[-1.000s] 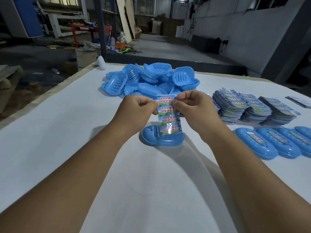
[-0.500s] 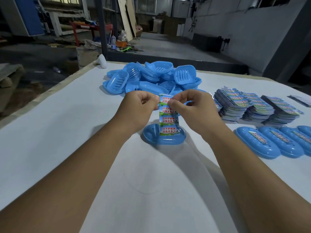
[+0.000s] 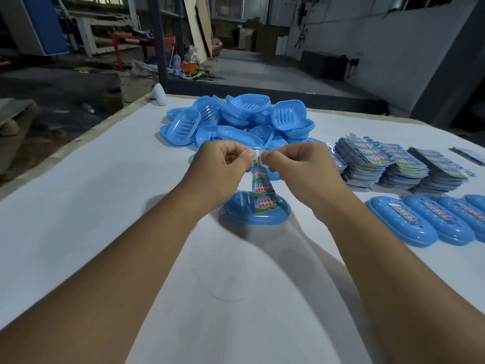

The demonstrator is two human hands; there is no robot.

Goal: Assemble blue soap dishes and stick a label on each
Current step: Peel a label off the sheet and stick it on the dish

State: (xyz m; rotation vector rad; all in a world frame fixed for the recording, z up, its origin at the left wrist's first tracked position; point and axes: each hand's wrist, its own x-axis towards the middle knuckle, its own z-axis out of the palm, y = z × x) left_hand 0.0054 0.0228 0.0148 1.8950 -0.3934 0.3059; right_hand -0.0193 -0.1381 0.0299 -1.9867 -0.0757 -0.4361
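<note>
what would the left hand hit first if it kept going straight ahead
Probably the pile of loose soap dishes just beyond the left hand, which reaches away from the person; depth is hard to judge.

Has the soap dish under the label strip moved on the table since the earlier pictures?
Cannot tell. The soap dish lies about as far from the labelled dishes on its right as it did earlier; its small drift in the picture fits camera motion.

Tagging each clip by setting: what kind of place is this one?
Likely a small factory or warehouse workshop. A white worktable holds a pile of loose blue soap dish parts and stacks of printed labels; behind it are a concrete floor and leaning boards.
</note>
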